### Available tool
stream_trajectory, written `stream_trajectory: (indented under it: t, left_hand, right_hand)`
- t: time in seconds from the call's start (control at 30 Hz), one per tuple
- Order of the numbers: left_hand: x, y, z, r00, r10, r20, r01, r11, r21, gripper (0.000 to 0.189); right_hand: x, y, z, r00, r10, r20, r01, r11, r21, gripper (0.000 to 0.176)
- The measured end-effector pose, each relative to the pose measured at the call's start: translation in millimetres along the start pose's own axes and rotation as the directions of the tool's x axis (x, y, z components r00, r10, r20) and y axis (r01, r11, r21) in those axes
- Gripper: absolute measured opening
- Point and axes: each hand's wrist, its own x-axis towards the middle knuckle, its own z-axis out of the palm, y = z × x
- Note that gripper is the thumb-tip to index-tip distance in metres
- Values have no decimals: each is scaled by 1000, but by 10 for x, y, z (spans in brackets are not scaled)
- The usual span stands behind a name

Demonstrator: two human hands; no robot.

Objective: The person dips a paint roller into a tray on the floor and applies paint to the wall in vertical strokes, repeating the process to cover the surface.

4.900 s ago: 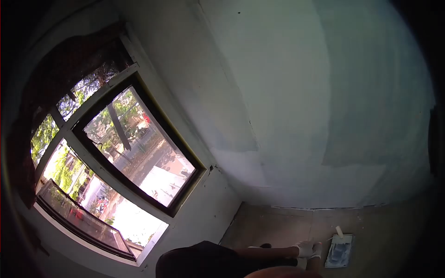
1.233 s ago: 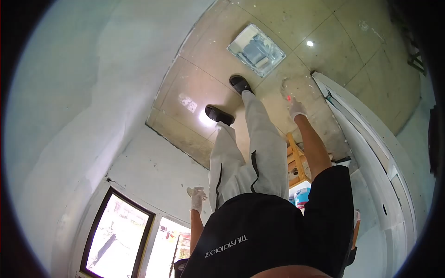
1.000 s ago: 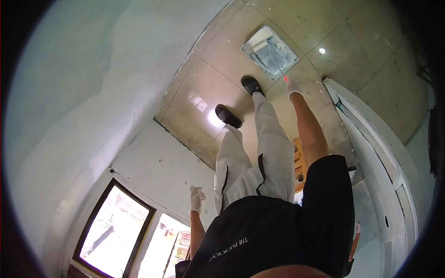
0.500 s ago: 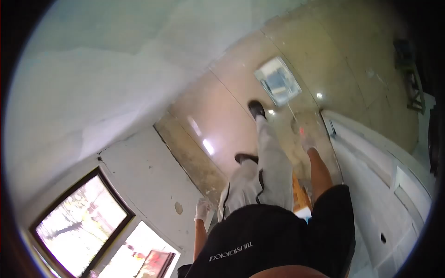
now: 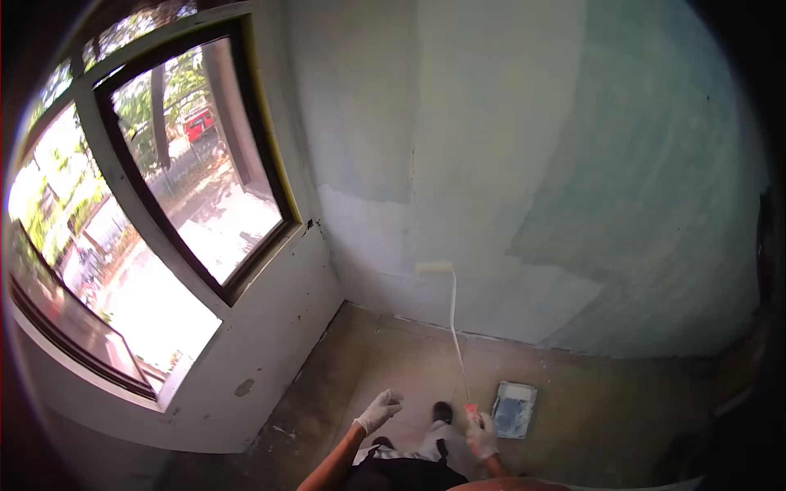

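A paint roller with a pale sleeve and a long bent white rod is up at the lower part of the wall; whether it touches the wall cannot be told. My right hand, in a white glove, is closed around its red handle. To the left, my left hand, also gloved, is raised over the floor with its fingers curled and nothing visible in them. A paint tray with grey-white paint lies on the floor just right of my right hand.
The wall ahead carries patches of lighter and greenish paint. At left, an open window with a dark frame sits above a chipped white wall. My shoe is on the tiled floor.
The view has swung up from the floor to the wall and window. The roller now shows in front of the wall, and my left hand is raised forward, away from my side.
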Motion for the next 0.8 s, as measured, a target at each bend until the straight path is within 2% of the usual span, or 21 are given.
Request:
stream_trajectory:
  t: [0.07, 0.1, 0.13, 0.17, 0.2, 0.23, 0.27, 0.3, 0.4, 0.43, 0.47, 0.5, 0.53, 0.57, 0.6, 0.63, 0.67, 0.7, 0.73, 0.77, 0.8]
  left_hand:
    - [67, 252, 83, 994, 102, 31, -97, 984, -148, 37]
    - [-3, 554, 131, 980, 183, 77, -172, 977, -123, 38]
    - [43, 682, 159, 973, 210, 93, -198, 972, -128, 39]
    - [105, 796, 181, 965, 239, 109, -225, 965, -132, 40]
    - [127, 965, 189, 961, 264, 87, -235, 938, -254, 40]
    - [160, 1114, 223, 957, 283, 64, -241, 897, -370, 39]
    - [273, 1155, 200, 909, 413, -51, -393, 814, -428, 40]
    - [356, 1279, 115, 882, 453, -132, -464, 786, -408, 49]
    - [380, 1684, -266, 840, 530, -117, -535, 772, -345, 56]
    - [384, 1788, -371, 845, 531, -61, -520, 790, -324, 59]
    - [433, 1867, -468, 848, 530, -5, -506, 808, -301, 61]
    - [565, 1924, -532, 788, 612, -68, -606, 750, -266, 61]
    - [651, 1930, -592, 805, 580, -123, -592, 796, -126, 62]
    - [645, 2110, -661, 814, 554, -177, -560, 828, 14, 62]
    - [751, 2195, -729, 783, 587, -207, -592, 805, 41, 57]
    - [880, 2262, -766, 749, 620, -233, -625, 778, 64, 53]
    - [1281, 2116, -717, 648, 682, -338, -713, 699, 43, 56]
    - [1384, 2248, -758, 683, 665, -302, -694, 720, 15, 54]
    - [1410, 2424, -767, 680, 671, -293, -704, 710, -8, 55]
    - [1430, 2573, -766, 679, 676, -286, -712, 702, -32, 55]
    - [1554, 2627, -769, 714, 649, -261, -678, 735, -27, 55]
  right_hand:
    - [109, -347, 581, 985, -135, 105, 122, 985, 118, 12]
    - [308, -265, 812, 983, -181, 4, 179, 976, 124, 12]
    - [447, -350, 1046, 921, -324, 215, 246, 914, 322, 17]
    - [466, -526, 1370, 893, -435, 119, 391, 878, 276, 19]
    - [493, -747, 1680, 836, -548, 30, 529, 820, 218, 21]
    - [513, -965, 1802, 856, -504, 113, 475, 854, 213, 22]
    - [600, -1144, 1996, 852, -509, 118, 464, 841, 279, 22]
    - [671, -1280, 2145, 853, -507, 123, 442, 827, 347, 23]
    - [844, -1672, 2421, 832, -525, 178, 461, 833, 305, 27]
    - [925, -1768, 2500, 827, -528, 193, 460, 833, 307, 27]
    - [1023, -1882, 2543, 802, -531, 273, 465, 843, 271, 30]
    - [1083, -2051, 2588, 774, -528, 349, 474, 849, 234, 33]
    - [1157, -2236, 2619, 812, -479, 333, 472, 875, 110, 37]
    - [1546, -2259, 2581, 691, -645, 325, 692, 720, -43, 31]
    - [1563, -2602, 2612, 675, -630, 384, 685, 728, -9, 27]
    - [1886, -2783, 2585, 569, -699, 433, 743, 663, 95, 30]
    - [1895, -3174, 2640, 712, -603, 360, 619, 781, 86, 36]
    - [1967, -3552, 2693, 554, -717, 423, 766, 638, 78, 40]
    - [2084, -3926, 2715, 529, -705, 472, 657, 692, 298, 43]
    - [2032, -4391, 2793, 506, -706, 496, 633, 695, 342, 48]
    - [2053, -4749, 2855, 503, -719, 479, 660, 678, 323, 51]
